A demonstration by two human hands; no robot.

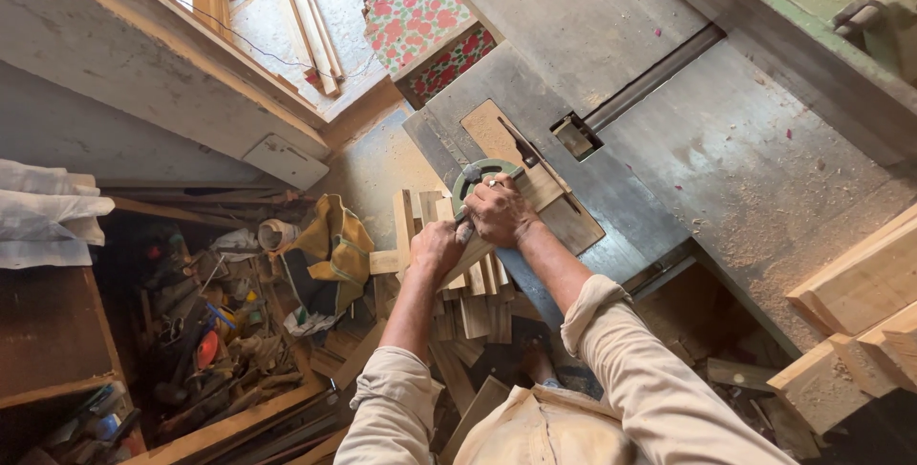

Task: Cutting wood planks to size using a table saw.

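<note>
1. Down at 8 o'clock, an open wooden bin holds a jumble of tools and scraps; at its upper rim sit a small roll of tape and a yellow-and-black cloth bag.
2. Centre frame, a grey metal saw tabletop runs toward 1 o'clock, scuffed and dusted with sawdust, with a long slot and a wooden insert. A flower-patterned box lies at 12 o'clock; pale timber blocks stack at 4 o'clock.
3. The right hand is clamped on a green, half-round metal gauge at the tabletop's near edge.
4. The left hand, just beside it at 8 o'clock, is closed around a flat wood strip lying against the gauge. Short offcuts litter the floor below.
</note>
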